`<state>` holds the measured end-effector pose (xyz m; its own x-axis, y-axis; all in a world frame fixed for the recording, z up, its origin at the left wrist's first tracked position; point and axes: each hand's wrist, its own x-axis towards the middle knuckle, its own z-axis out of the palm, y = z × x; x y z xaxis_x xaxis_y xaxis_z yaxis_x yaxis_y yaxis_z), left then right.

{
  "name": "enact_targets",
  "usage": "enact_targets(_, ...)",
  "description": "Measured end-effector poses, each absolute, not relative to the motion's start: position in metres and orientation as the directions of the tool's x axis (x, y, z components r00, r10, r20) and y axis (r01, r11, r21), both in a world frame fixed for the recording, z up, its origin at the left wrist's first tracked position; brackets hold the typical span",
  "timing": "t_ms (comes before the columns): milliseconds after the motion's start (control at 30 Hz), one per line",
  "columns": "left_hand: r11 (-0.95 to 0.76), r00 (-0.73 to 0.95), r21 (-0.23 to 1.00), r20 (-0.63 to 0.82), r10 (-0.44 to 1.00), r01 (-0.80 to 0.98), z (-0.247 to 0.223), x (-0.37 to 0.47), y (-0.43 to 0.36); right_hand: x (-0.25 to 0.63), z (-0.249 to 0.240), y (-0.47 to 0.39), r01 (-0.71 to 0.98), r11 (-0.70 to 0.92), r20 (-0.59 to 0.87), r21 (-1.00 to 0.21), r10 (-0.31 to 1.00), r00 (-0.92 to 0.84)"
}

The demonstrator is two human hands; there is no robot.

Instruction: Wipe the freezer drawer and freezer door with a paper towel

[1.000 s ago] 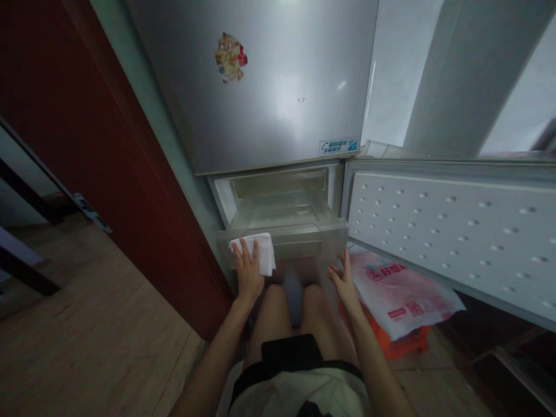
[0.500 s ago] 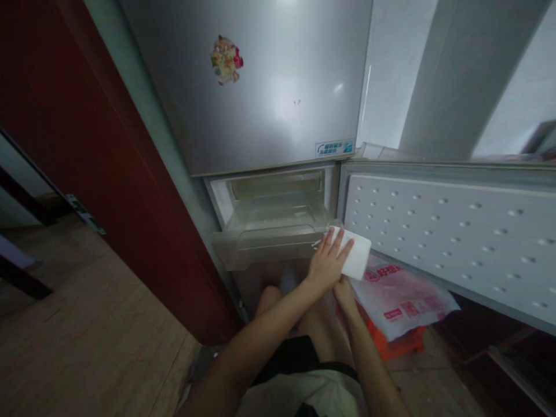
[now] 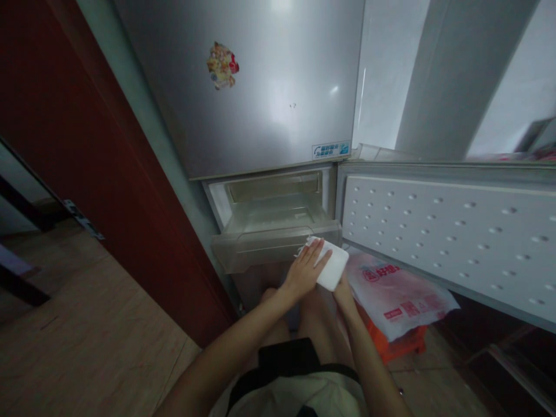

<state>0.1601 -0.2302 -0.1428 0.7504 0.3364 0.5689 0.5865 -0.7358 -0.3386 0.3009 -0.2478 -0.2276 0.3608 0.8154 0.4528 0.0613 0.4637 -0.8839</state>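
Note:
I squat in front of a silver fridge whose clear freezer drawer (image 3: pixel 256 250) is pulled out. My left hand (image 3: pixel 305 267) reaches across my knees and presses a folded white cloth (image 3: pixel 333 271) flat against the right end of the drawer's front, fingers spread on it. My right hand (image 3: pixel 343 294) sits just below the cloth at the drawer's right corner. Its fingers are hidden behind the cloth. The drawer looks bare inside.
The lower fridge door (image 3: pixel 447 231) stands open to the right, its dimpled white liner facing me. Under it a printed plastic bag (image 3: pixel 399 289) lies on an orange stool or crate (image 3: pixel 397 346). A dark red wooden door (image 3: pixel 87 150) borders the fridge's left; wooden floor (image 3: pixel 87 347) lies beyond.
My left hand slid the cloth along the drawer front from its left end to its right end, then back a little left and down. My right hand ended up hidden under the cloth.

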Motion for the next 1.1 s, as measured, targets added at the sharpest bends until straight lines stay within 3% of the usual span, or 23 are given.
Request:
enact_targets(167, -0.653, 0.637, -0.229, 0.588, 0.498, 0.722, -0.139, 0.095, -0.234, 0.294, -0.231, -0.251, -0.063, 0.340, 0.284, -0.938, 0.861, 0.422)
enact_targets(333, -0.505, 0.402, -0.037, 0.658, 0.637, 0.862, -0.143, 0.017, -0.248, 0.294, -0.232, -0.251, -0.038, 0.334, 0.289, -0.942, 0.863, 0.415)
enact_targets(667, -0.445, 0.157, 0.202, 0.747, 0.646, 0.872, -0.142, -0.034, -0.237, 0.295, -0.231, -0.251, -0.022, 0.328, 0.291, -0.945, 0.866, 0.406)
enact_targets(933, -0.540, 0.317, 0.074, 0.740, 0.594, 0.838, -0.149, 0.034, -0.234, 0.294, -0.229, -0.252, -0.059, 0.293, 0.248, -0.954, 0.885, 0.394)
enact_targets(1100, -0.666, 0.560, -0.127, 0.669, 0.490, 0.735, -0.142, 0.114, -0.232, 0.292, -0.226, -0.251, -0.057, 0.332, 0.279, -0.941, 0.863, 0.420)
